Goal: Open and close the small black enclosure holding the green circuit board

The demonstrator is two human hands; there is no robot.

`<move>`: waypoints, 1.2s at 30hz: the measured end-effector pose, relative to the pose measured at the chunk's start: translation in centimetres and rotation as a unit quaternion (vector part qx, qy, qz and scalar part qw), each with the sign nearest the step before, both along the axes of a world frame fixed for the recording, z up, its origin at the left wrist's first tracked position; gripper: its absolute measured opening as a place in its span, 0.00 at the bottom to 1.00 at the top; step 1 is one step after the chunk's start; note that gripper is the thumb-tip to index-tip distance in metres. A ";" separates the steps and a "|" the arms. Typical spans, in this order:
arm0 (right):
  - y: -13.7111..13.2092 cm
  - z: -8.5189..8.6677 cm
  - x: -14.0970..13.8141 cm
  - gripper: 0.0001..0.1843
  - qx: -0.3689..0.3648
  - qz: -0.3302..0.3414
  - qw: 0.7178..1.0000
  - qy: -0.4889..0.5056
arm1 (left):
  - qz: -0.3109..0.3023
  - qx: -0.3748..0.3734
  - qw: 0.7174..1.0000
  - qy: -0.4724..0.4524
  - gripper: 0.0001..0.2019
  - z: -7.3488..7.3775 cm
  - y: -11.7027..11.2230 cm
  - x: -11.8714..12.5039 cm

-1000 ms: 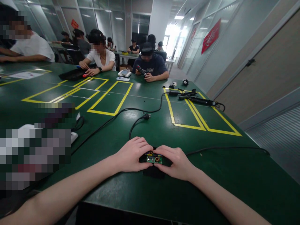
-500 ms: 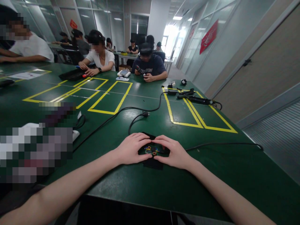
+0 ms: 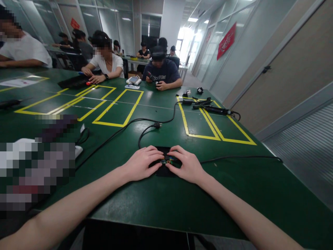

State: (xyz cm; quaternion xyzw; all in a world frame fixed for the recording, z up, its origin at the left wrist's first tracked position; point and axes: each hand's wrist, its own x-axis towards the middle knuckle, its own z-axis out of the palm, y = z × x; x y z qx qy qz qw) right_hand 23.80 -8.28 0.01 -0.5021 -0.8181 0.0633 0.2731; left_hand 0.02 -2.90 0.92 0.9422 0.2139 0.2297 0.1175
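Note:
A small circuit board (image 3: 168, 161) with copper-coloured coils and a dark block sits between my two hands, seen almost edge-on. My left hand (image 3: 143, 162) grips its left side with thumb in front and fingers behind. On the other side my right hand (image 3: 187, 164) pinches the right edge in the same way. Under the board lies a flat black casing piece (image 3: 165, 171) on the green table, showing in front of and behind the board. A black cord with a plug (image 3: 157, 125) runs up from behind my left hand. The fingertips partly hide the board's ends.
Another black cable (image 3: 241, 157) leads right from my right hand. A long cable with an adapter (image 3: 186, 102) crosses the table (image 3: 135, 205). Black tools (image 3: 217, 110) lie at the far right among yellow tape outlines. Two people (image 3: 162, 74) (image 3: 106, 64) work across the table.
The board now shows as a narrow strip instead of its broad face. More of the black casing is visible around it. My whole view has shifted slightly to the right.

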 end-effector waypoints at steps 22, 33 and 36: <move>0.0 1.3 2.9 0.08 -0.004 0.074 0.997 0.034 | -0.015 0.076 0.995 -0.064 0.09 1.3 1.3 -1.7; -1.1 2.2 2.1 0.05 -0.091 0.149 0.984 0.029 | -0.083 0.043 0.996 -0.011 0.09 1.3 -0.1 -1.9; -1.0 2.0 2.2 0.05 -0.087 0.144 0.985 0.024 | -0.073 0.037 0.997 0.010 0.09 1.1 0.1 -1.9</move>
